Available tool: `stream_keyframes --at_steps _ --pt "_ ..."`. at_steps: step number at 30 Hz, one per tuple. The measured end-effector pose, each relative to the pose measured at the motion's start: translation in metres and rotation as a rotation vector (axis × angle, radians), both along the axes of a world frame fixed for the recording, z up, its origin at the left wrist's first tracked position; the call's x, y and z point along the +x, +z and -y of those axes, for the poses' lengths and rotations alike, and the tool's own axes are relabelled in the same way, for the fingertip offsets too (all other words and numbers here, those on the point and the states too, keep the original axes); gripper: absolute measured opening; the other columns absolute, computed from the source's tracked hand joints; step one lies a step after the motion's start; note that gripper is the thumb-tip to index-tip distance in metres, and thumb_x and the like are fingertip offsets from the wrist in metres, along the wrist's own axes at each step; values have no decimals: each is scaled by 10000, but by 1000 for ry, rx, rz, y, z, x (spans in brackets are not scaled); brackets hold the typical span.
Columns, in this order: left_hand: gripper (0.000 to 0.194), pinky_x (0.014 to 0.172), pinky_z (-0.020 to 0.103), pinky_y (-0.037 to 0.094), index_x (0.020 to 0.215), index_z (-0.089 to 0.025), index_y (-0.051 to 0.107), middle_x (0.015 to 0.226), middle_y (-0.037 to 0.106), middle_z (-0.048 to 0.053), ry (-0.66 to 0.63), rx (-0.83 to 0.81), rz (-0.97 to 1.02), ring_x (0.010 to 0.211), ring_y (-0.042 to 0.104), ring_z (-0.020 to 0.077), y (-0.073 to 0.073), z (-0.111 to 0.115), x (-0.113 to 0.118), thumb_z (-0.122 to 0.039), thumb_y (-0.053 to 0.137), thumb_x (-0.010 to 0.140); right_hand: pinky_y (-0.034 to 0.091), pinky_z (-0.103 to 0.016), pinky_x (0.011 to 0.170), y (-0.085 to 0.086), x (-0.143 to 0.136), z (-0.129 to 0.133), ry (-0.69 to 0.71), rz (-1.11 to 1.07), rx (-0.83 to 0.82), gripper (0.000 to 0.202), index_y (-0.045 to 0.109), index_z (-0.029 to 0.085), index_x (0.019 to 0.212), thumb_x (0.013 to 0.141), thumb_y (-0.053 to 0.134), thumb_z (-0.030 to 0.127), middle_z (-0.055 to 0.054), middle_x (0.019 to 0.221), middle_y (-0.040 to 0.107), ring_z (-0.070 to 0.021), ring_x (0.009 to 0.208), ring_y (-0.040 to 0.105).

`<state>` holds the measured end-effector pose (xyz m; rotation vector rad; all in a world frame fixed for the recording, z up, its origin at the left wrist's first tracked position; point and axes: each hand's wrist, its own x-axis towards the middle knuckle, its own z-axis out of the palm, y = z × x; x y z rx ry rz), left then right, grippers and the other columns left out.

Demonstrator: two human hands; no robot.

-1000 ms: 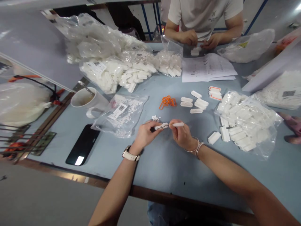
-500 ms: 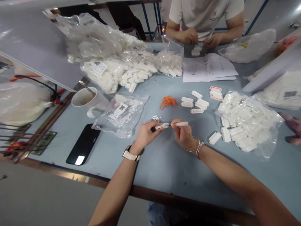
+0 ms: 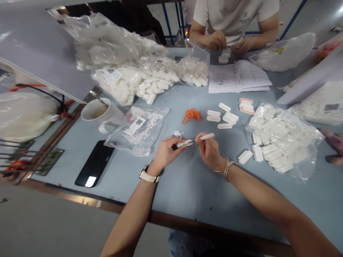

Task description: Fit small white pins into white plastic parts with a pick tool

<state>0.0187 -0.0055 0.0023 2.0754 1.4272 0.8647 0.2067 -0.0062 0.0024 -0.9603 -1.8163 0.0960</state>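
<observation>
My left hand pinches a small white plastic part with a row of dark holes. My right hand is closed round a white-handled tool, its thin dark tip at the right end of that part. Just beyond my left fingertips lies a little heap of tiny white pieces. Orange frames are piled farther back. Several white parts lie to their right, and near these a short stack carries orange frames.
Bags of white parts lie right and back left. A clear bag, a mug with a spoon and a black phone are on the left. Papers lie before another person's hands. The table's brown edge runs nearest me.
The tool in my right hand has tilted, its handle end now higher. My left hand and the white part have hardly moved.
</observation>
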Motion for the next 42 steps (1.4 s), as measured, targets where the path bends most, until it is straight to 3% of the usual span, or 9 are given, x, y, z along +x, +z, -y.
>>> stream_keyframes --at_steps 10,15,22,29,42 --pt "138 708 278 536 962 -202 681 869 729 48 -157 212 0 786 665 159 1 -2 2 -269 604 869 425 -239 561 -1 -1 -1 -9 1 -47 183 445 211 864 993 317 228 -16 711 608 -123 562 542" --pt "126 654 269 525 949 -199 678 805 713 42 -155 240 -53 724 651 152 4 0 4 -261 591 881 431 -240 569 -4 1 0 -10 -45 1 188 453 212 851 991 327 229 -12 694 598 -124 570 544" --pt "119 650 256 515 925 -193 650 861 714 46 -113 171 -71 743 655 151 4 1 3 -285 607 862 444 -242 577 -6 2 1 -25 -74 -13 197 462 208 861 988 312 214 -18 715 594 -121 578 540" --pt "244 687 290 532 980 -222 524 864 735 19 12 -53 -80 771 690 182 5 2 3 -294 666 794 447 -260 603 -10 2 0 21 -64 -12 183 477 207 876 979 326 203 -29 726 598 -143 625 565" --pt "247 695 282 527 943 -220 486 876 736 22 19 -77 -61 800 700 188 3 2 3 -270 673 789 450 -259 599 -2 0 1 16 -3 56 152 457 203 891 976 335 171 -42 744 616 -149 657 589"
